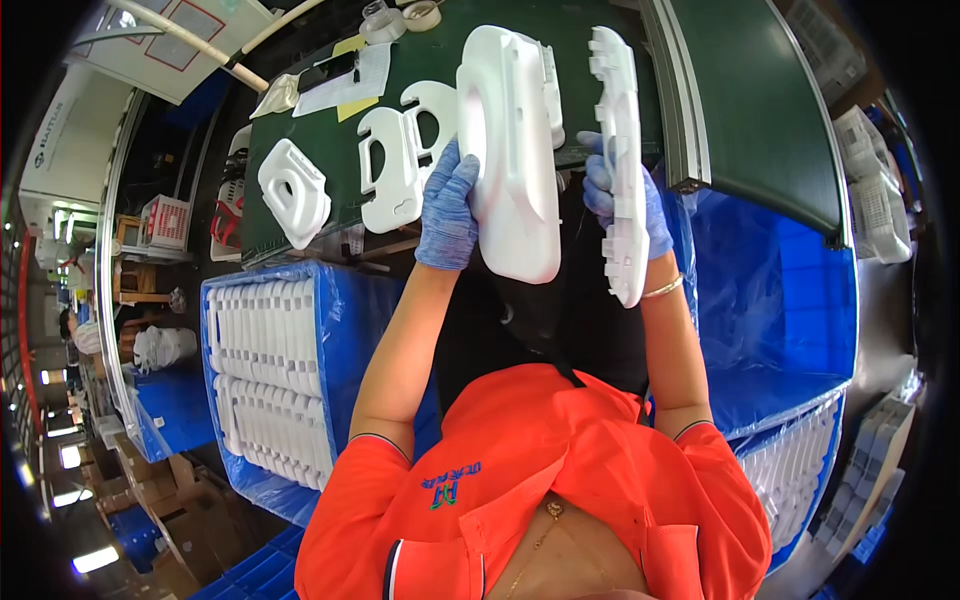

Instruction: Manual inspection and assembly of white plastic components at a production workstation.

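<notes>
My left hand (448, 208), in a blue knit glove, grips the left edge of a large white foam block (512, 150) held upright in front of me. My right hand (622, 190), also gloved in blue, holds a long, narrow white foam strip with notched edges (620, 150), standing on end just right of the block. Both pieces hover over the near edge of a dark green conveyor belt (740, 110). On the belt to the left lie a flat white foam piece with cut-outs (400, 150) and a smaller white foam tray (294, 192).
A blue-lined bin (350, 330) full of stacked white foam pieces stands at my lower left. Another blue-lined bin (790, 300) sits at my right, with more white foam (795, 470) below it. Papers and tape rolls lie at the belt's far end. White crates stand far right.
</notes>
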Motion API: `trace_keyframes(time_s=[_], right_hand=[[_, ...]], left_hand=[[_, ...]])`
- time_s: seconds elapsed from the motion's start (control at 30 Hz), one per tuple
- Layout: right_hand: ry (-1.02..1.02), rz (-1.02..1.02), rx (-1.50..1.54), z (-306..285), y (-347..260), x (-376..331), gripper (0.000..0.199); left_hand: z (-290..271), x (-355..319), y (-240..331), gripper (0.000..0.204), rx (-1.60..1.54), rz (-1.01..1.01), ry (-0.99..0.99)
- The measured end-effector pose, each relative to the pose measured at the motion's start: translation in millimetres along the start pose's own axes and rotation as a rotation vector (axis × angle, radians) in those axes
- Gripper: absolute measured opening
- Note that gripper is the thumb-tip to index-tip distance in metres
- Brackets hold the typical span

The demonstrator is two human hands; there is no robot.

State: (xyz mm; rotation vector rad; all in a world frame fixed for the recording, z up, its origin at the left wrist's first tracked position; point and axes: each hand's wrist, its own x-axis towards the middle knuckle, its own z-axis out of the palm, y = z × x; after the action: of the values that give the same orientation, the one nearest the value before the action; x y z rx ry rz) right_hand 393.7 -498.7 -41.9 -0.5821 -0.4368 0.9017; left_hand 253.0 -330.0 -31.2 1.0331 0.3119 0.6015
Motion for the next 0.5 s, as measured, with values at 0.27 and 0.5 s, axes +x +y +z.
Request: trace_keyframes(time_s=[0.27,0.5], right_hand=[[0.188,-0.021,-0.547,15,30,4,0.034],[-0.036,0.097,0.131,21,26,-4,0.026]], left_hand=[[13,-10,-16,0.051,-0.210,-0.168,-0.046],[-5,-14,-24,0.044,-0.365,-0.257,-0.247]])
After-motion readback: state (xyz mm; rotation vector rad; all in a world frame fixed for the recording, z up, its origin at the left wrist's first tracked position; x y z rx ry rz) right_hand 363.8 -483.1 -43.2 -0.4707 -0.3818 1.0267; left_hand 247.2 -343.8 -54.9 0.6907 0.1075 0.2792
